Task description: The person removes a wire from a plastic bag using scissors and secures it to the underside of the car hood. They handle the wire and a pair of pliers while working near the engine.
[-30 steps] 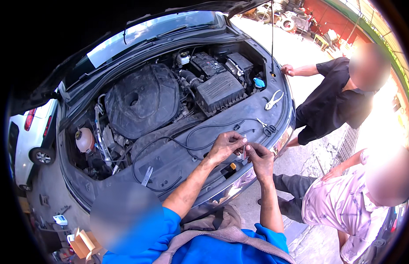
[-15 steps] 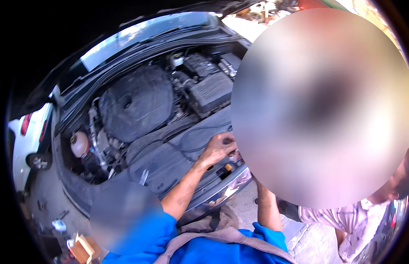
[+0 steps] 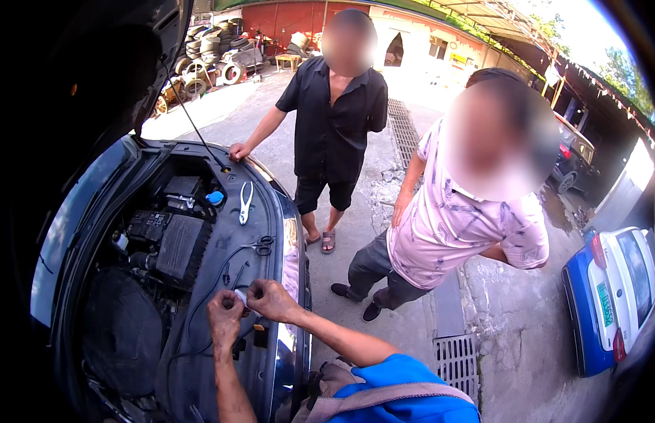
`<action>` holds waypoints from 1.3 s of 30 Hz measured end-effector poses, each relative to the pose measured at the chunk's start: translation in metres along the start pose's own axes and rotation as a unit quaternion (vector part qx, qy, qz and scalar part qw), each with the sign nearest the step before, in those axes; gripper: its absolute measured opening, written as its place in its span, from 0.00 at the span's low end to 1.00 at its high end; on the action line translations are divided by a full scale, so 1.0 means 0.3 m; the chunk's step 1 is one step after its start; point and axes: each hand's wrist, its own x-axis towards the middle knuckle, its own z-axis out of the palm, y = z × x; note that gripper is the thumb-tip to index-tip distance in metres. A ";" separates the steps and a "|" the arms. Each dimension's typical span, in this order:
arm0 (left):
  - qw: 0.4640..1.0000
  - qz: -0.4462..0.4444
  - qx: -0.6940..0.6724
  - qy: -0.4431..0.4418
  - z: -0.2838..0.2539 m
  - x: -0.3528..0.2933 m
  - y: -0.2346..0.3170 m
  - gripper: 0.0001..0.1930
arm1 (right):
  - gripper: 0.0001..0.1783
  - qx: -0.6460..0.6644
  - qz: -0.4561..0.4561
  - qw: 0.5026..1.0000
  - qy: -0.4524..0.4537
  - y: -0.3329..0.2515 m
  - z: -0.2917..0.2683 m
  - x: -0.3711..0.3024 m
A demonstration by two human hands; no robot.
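My left hand [image 3: 226, 314] and my right hand [image 3: 271, 301] are close together over the car's front panel [image 3: 229, 225], both with fingers pinched. A small white piece [image 3: 241, 296] shows between them, at my right fingertips; its kind is too small to make out. Whatever my left fingers hold is hidden. A thin black cable [image 3: 195, 310] loops over the panel beside my hands. Beyond them lie black-handled scissors [image 3: 261, 245], and farther off, slip-joint pliers [image 3: 246, 204].
The raised hood [image 3: 147, 63] stands on a prop rod [image 3: 190, 116]. A person in black [image 3: 334, 120] rests a hand on the car's far corner. Another person in a pink shirt [image 3: 440, 218] stands close on the right. The engine cover [image 3: 123, 331] lies to the left.
My view has swung to the right, bringing the pliers, scissors and the person in black into sight. My hands are now together, pinched around the small white piece.
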 end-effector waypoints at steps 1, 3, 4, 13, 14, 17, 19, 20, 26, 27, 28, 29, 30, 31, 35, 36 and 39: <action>1.000 0.013 0.023 -0.001 0.008 0.000 0.004 0.03 | 0.08 -0.014 0.006 1.000 0.007 -0.021 0.000 -0.015; 1.000 0.004 -0.024 -0.007 0.014 0.004 -0.003 0.03 | 0.09 -0.061 -0.058 0.995 0.045 -0.015 0.011 -0.035; 0.998 -0.017 -0.050 -0.016 0.016 0.002 -0.003 0.04 | 0.09 -0.085 -0.091 0.990 0.062 -0.014 0.016 -0.045; 0.998 -0.033 -0.015 -0.043 -0.011 -0.012 -0.017 0.06 | 0.10 -0.112 -0.149 0.979 0.086 0.009 0.048 -0.059; 0.999 -0.024 0.008 -0.045 -0.008 0.001 -0.026 0.06 | 0.10 -0.138 -0.168 0.972 0.093 0.020 0.069 -0.059; 0.990 0.002 0.138 -0.019 0.007 0.015 -0.027 0.08 | 0.10 -0.200 -0.167 0.959 0.109 0.028 0.062 -0.069; 0.981 -0.013 0.195 -0.019 0.001 -0.008 0.017 0.10 | 0.08 -0.254 -0.233 0.923 0.170 -0.008 0.031 -0.064; 0.984 -0.052 0.160 -0.055 0.009 -0.020 0.045 0.10 | 0.07 -0.256 -0.200 0.930 0.171 0.014 0.022 -0.051; 0.979 0.025 0.204 -0.009 -0.022 -0.056 0.100 0.09 | 0.08 -0.227 -0.230 0.938 0.122 -0.035 0.005 -0.034; 0.980 0.024 0.196 -0.004 -0.025 -0.052 0.108 0.09 | 0.08 -0.243 -0.217 0.939 0.112 -0.042 0.005 -0.032; 0.982 0.023 0.187 -0.001 -0.029 -0.048 0.112 0.09 | 0.08 -0.233 -0.221 0.941 0.107 -0.040 0.010 -0.031; 0.987 0.020 0.162 -0.010 -0.037 -0.045 0.102 0.08 | 0.08 -0.223 -0.225 0.943 0.104 -0.034 0.015 -0.031; 0.987 0.024 0.157 -0.006 -0.040 -0.040 0.086 0.08 | 0.08 -0.213 -0.229 0.945 0.099 -0.030 0.019 -0.032; 0.988 0.029 0.151 -0.003 -0.042 -0.034 0.069 0.07 | 0.10 -0.203 -0.222 0.949 0.093 -0.029 0.026 -0.032; 0.979 0.056 0.195 0.021 -0.038 -0.029 0.073 0.07 | 0.19 -0.188 -0.183 0.963 0.059 -0.045 0.043 -0.039; 0.979 0.060 0.194 0.007 -0.036 -0.034 0.087 0.07 | 0.21 -0.178 -0.179 0.966 0.055 -0.053 0.047 -0.041; 0.976 0.092 0.191 -0.045 -0.029 -0.053 0.130 0.07 | 0.23 -0.122 -0.118 0.985 0.018 -0.048 0.048 -0.029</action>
